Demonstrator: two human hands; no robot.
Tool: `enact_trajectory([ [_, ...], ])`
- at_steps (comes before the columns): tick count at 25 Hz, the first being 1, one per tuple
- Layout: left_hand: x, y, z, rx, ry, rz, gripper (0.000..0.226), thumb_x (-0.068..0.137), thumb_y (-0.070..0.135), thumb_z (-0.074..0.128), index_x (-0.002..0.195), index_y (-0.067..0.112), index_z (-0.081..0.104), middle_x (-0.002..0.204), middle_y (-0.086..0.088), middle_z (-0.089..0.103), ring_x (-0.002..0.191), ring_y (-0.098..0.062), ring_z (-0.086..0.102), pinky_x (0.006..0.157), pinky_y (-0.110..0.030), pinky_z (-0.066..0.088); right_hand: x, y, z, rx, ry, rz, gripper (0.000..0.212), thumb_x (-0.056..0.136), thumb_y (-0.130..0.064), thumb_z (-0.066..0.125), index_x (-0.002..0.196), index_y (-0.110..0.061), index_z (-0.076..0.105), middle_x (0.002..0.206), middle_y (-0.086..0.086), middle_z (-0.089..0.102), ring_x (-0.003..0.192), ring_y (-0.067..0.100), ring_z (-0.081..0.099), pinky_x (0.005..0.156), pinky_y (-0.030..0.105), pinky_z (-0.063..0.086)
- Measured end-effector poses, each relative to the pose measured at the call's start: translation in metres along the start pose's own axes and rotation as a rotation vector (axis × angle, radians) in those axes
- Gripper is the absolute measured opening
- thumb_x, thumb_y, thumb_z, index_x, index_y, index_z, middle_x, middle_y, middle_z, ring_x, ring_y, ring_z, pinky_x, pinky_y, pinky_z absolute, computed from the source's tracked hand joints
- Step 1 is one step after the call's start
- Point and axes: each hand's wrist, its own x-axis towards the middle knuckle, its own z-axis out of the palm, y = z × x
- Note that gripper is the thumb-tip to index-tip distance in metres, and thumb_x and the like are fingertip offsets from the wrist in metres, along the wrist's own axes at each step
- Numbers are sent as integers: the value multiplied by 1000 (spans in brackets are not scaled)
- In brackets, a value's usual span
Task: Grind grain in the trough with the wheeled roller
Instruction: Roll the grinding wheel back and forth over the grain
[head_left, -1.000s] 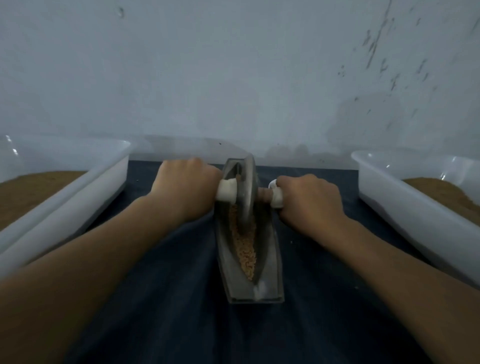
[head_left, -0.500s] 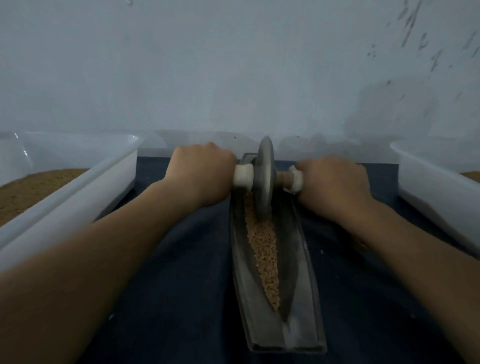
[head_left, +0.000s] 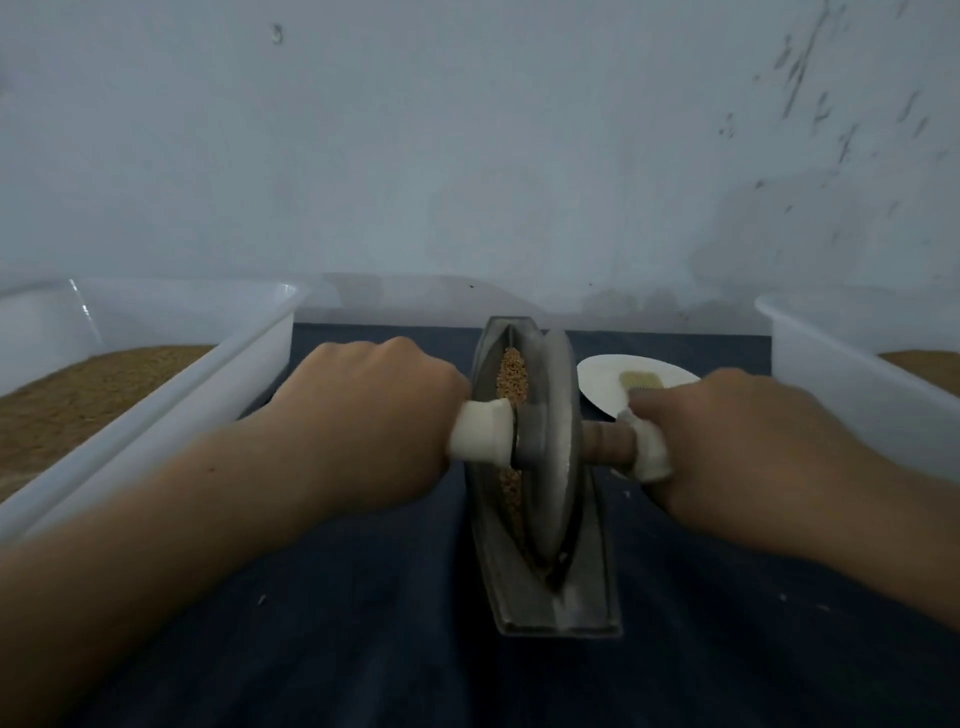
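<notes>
Fingers of the left hand (head_left: 363, 415) and right hand (head_left: 727, 447) curl tightly round smooth white handle ends. Between them the roller (head_left: 553, 452), a dull metal disc, stands in the narrow boat-shaped trough (head_left: 597, 597). Tan grain (head_left: 511, 374) lies just beyond. Outside the knuckles, the left tub (head_left: 260, 343) and right tub (head_left: 841, 374), both white plastic, hold brown meal (head_left: 78, 395).

Roller (head_left: 553, 441) hides mid grain (head_left: 511, 374); R tub (head_left: 852, 405) cropped.

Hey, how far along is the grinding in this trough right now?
Done: grain is loaded in the trough. In hand: left hand and right hand grip the handles of the wheeled roller, whose wheel sits in the trough. Left: the kernels look whole and coarse, so most grinding seems to remain.
</notes>
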Motion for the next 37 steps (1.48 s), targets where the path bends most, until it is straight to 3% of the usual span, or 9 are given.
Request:
enact_trajectory([
  [3, 26, 0, 25, -14, 3, -88, 10, 80, 42, 60, 80, 34, 55, 68, 11, 45, 52, -10, 40, 46, -25, 20, 30, 2, 27, -48, -127, 88, 22, 64, -43, 64, 69, -35, 45, 54, -13, 38, 44, 4, 35, 42, 19, 17],
  [6, 73, -5, 51, -40, 5, -165, 17, 85, 43, 62, 97, 31, 64, 84, 1, 58, 75, -25, 60, 57, -32, 38, 91, 2, 59, -69, -108, 149, 15, 81, -39, 66, 77, -30, 55, 68, -6, 51, 61, 19, 52, 49, 24, 30],
  [9, 92, -11, 63, -106, 14, -222, 22, 84, 44, 64, 97, 26, 64, 79, 0, 52, 71, -24, 55, 61, -33, 39, 119, 1, 66, -86, -90, 180, 11, 80, -29, 69, 83, -26, 59, 75, 0, 55, 67, 24, 56, 58, 29, 42],
  [14, 39, 6, 39, -107, 30, -162, 11, 85, 38, 60, 85, 30, 52, 68, 8, 38, 63, -19, 42, 57, -33, 35, 66, -7, 37, -32, -134, 125, 19, 83, -35, 69, 80, -30, 50, 75, -6, 55, 66, 21, 50, 55, 28, 34],
  [19, -15, -1, 4, -97, -10, -50, 16, 67, 51, 53, 75, 38, 47, 62, 12, 37, 55, -15, 41, 53, -28, 34, 6, -5, -14, -74, -43, 31, 28, 59, -42, 68, 66, -32, 43, 49, -13, 30, 40, 6, 27, 42, 17, 15],
  [23, 18, 2, 26, -35, -22, -129, 17, 76, 45, 59, 86, 33, 60, 70, 10, 45, 60, -18, 45, 54, -31, 35, 39, -4, 17, -39, -217, 78, 14, 72, -39, 64, 68, -34, 51, 60, -11, 50, 52, 10, 45, 45, 23, 28],
  [27, 79, -9, 58, -130, -92, -200, 24, 83, 42, 63, 103, 28, 65, 78, 3, 50, 70, -23, 52, 59, -34, 40, 101, -1, 59, -70, -124, 148, 25, 80, -51, 66, 79, -26, 63, 69, -3, 51, 61, 20, 51, 52, 25, 31],
  [32, 60, 0, 48, -110, -35, -214, 15, 86, 35, 58, 97, 28, 65, 76, 3, 49, 67, -22, 50, 59, -34, 38, 92, -9, 48, -67, -106, 149, 20, 88, -36, 64, 78, -27, 50, 78, -2, 58, 68, 23, 49, 58, 29, 37],
  [37, 0, 2, 9, -96, -55, -49, 16, 73, 46, 57, 83, 34, 57, 66, 11, 43, 54, -13, 41, 52, -28, 34, 13, -10, 2, -38, -78, 79, 17, 67, -38, 62, 71, -31, 46, 58, -10, 40, 46, 10, 33, 44, 22, 22],
])
